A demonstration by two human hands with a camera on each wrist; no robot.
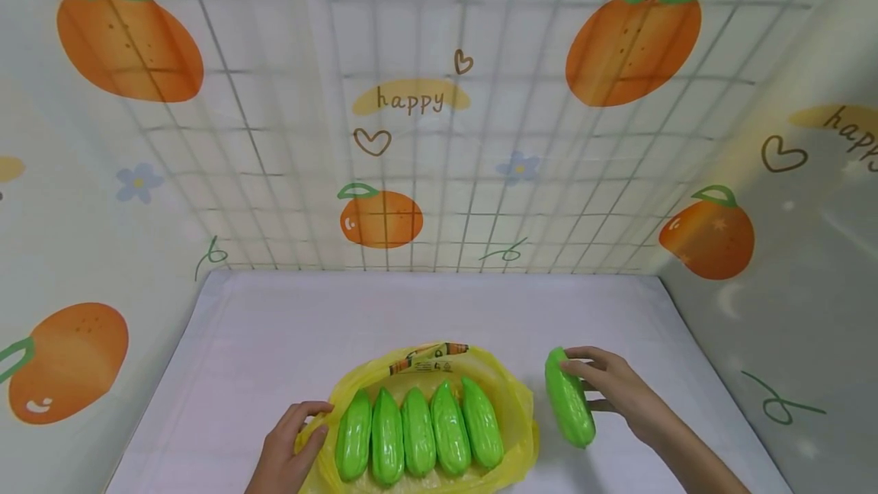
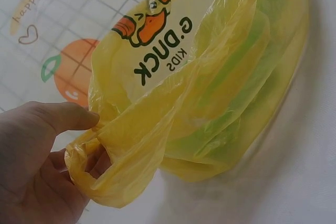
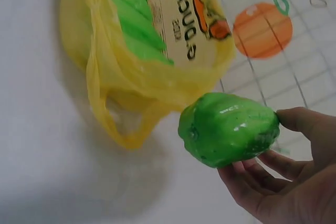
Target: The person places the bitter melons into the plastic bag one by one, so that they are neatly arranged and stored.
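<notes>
A yellow plastic bag lies wide open on the table, a duck print and lettering on its inner far wall. Inside, several glossy green cucumber-like vegetables lie side by side, pointed ends toward the far side. At the bag's left edge, my left hand pinches the rim by the handle loop. To the right of the bag, my right hand grips another green cucumber-like vegetable between thumb and fingers, raised above the table. That one has a bumpy, ridged skin and is outside the bag.
White cloth covers the table. Behind it rises a curtain printed with oranges, hearts and a grid, and similar printed sheets stand at the left and right sides. The bag's right handle loop droops toward the right hand.
</notes>
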